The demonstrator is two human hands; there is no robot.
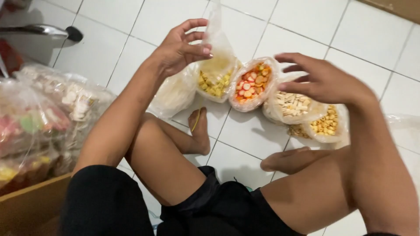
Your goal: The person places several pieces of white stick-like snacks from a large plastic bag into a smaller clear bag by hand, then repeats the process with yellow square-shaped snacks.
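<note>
Though blurred, bag (pixel 217 52) in left hand (pixel 181 46)

Clear plastic bag (pixel 217 65) w/ yellow snack bits, upright on white tile. Top pulled up, pinched. Beside open orange-snack bag (pixel 253 83).

Our left hand (pixel 181 46) pinches the top of the yellow-snack bag (pixel 215 72). Our right hand (pixel 326 81) hovers, fingers spread, over the pale-cracker bag (pixel 292 106).

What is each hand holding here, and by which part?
The left hand pinches the upper edge of a clear plastic bag of yellow snacks. The right hand is open above the other bags, holding nothing.
</note>
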